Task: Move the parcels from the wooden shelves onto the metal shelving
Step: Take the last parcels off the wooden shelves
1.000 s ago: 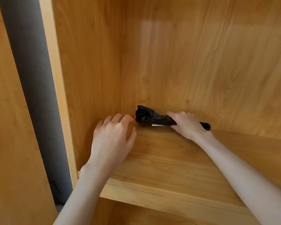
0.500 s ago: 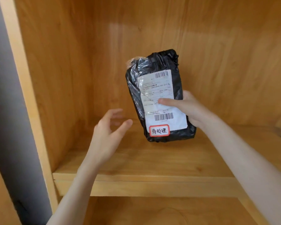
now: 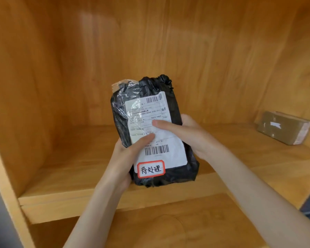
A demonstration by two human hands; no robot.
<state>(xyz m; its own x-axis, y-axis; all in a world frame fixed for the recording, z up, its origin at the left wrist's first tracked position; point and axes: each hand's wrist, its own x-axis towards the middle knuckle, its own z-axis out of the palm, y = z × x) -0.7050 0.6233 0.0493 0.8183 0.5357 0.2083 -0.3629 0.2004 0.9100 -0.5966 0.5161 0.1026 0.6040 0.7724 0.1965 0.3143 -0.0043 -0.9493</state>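
Holding black parcel (image 3: 170,108) labelled "待处理": left grip (image 3: 131,147), right grip (image 3: 184,133).

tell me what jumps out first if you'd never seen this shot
A crinkled black plastic parcel with a white shipping label stands upright in the middle, gripped by the left hand and the right hand, thumbs on the label. A red-bordered white sticker with handwritten characters sits near its bottom. Far right, a brown taped cardboard box lies on the wooden shelf.

Fingers behind black parcel (image 3: 150,129) hidden
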